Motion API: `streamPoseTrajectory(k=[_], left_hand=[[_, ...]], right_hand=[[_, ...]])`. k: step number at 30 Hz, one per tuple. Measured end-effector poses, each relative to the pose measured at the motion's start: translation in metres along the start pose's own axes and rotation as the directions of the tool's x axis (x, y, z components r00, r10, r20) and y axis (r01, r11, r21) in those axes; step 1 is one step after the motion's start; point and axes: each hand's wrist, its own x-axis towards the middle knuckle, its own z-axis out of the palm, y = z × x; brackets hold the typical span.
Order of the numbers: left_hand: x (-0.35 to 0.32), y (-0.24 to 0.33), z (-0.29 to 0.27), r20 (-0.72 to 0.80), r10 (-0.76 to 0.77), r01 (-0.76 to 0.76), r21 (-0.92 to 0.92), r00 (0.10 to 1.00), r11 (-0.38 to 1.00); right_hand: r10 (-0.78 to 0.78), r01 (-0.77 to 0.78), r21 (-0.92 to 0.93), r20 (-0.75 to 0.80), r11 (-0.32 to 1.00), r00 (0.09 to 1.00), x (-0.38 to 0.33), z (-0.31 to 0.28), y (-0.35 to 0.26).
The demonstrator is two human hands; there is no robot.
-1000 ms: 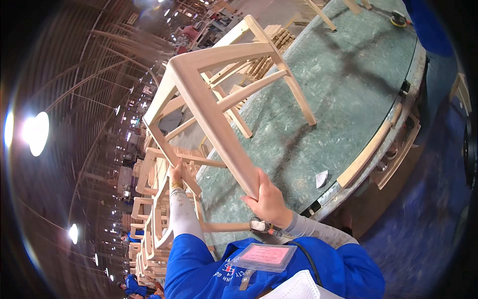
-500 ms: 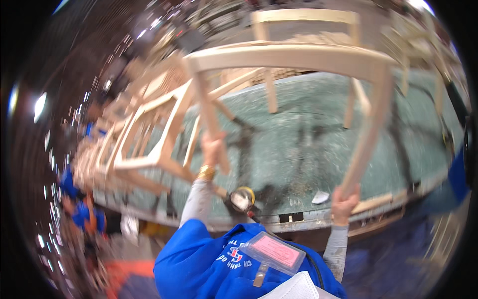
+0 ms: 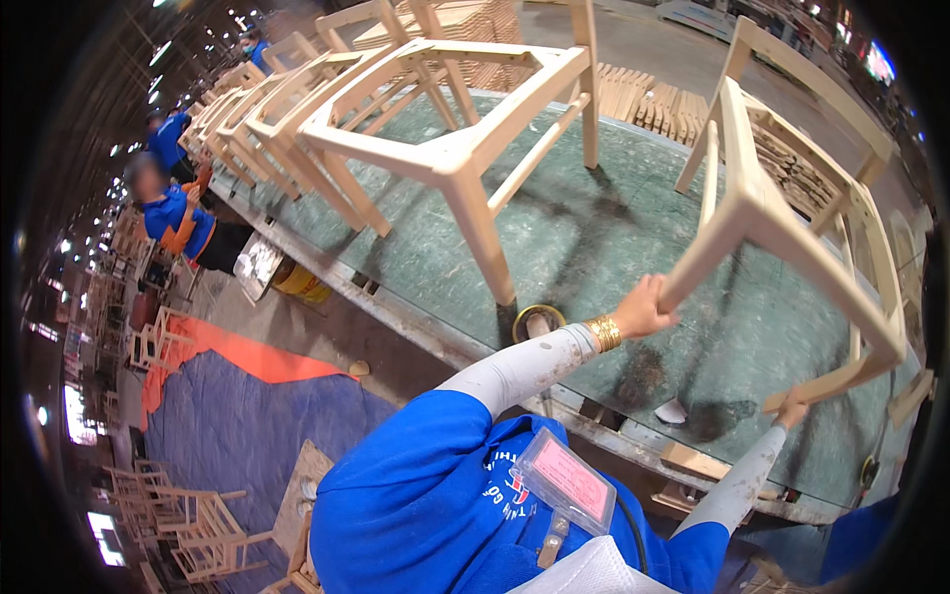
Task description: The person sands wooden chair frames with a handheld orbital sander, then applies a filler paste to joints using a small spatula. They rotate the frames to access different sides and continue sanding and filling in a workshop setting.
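On the right, a bare pale wooden chair frame (image 3: 813,265) with an open seat is tilted above the green-topped workbench (image 3: 594,252). My left hand (image 3: 645,309) is closed around the lower end of one front leg. Farther right, my right hand (image 3: 792,408) grips the end of the other front leg; its fingers are partly hidden. Left of the held frame, another wooden chair frame (image 3: 473,150) stands upright on the bench. A round yellow-rimmed item (image 3: 539,321) lies by that chair's near leg, just beyond my left wrist.
A row of chair frames (image 3: 262,124) runs along the bench to the far left. Stacked wooden parts (image 3: 653,104) lie behind it. Near the bench edge are a white scrap (image 3: 671,411) and a wood block (image 3: 693,459). A person in blue (image 3: 178,218) is at the left.
My view has swung, so the chair row now stretches up and left. The held chair frame, earlier raised in front of me, is now at the right, with both hands still on its legs.
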Motion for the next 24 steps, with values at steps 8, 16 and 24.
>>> streamPoseTrajectory(k=[8, 16, 24], left_hand=[[-0.075, -0.014, -0.132, 0.394, 0.064, 0.028, -0.224, 0.917, 0.974], [-0.147, -0.126, -0.364, -0.501, -0.389, 0.239, -0.339, 0.773, 0.910], [-0.081, -0.127, -0.384, 0.076, -0.061, 0.085, -0.381, 0.995, 0.921]], right_hand=[[0.064, -0.136, 0.538, 0.150, 0.832, 0.987, -0.076, -0.053, -0.004], [-0.030, -0.195, 0.388, 0.503, 0.901, 0.864, -0.342, 0.116, -0.213], [-0.108, -0.564, 0.567, 0.756, 0.600, 0.646, -0.354, 0.351, -0.338]])
